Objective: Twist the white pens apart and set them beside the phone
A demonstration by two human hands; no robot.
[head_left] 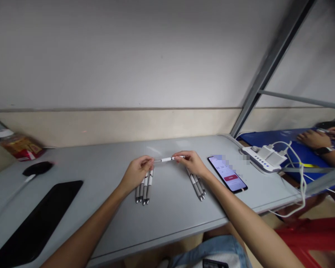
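A white and grey pen [166, 159] is held level above the grey table [167, 219]. My left hand [139, 169] pinches its left end, and the fingers of my right hand [190, 160] close on its right end. Below my left hand lies a group of several pens [145, 188] side by side, tips toward the front edge. Another group of pens [196, 186] lies under my right hand, its upper part partly covered by the hand.
Right of my right hand lies a phone [228, 176] with its screen lit, then a white power strip [262, 160] with plugs and cables. A black pad [39, 223], a dark oval object [37, 168] and a jar [19, 147] are at left. A person's hands [316, 140] are far right.
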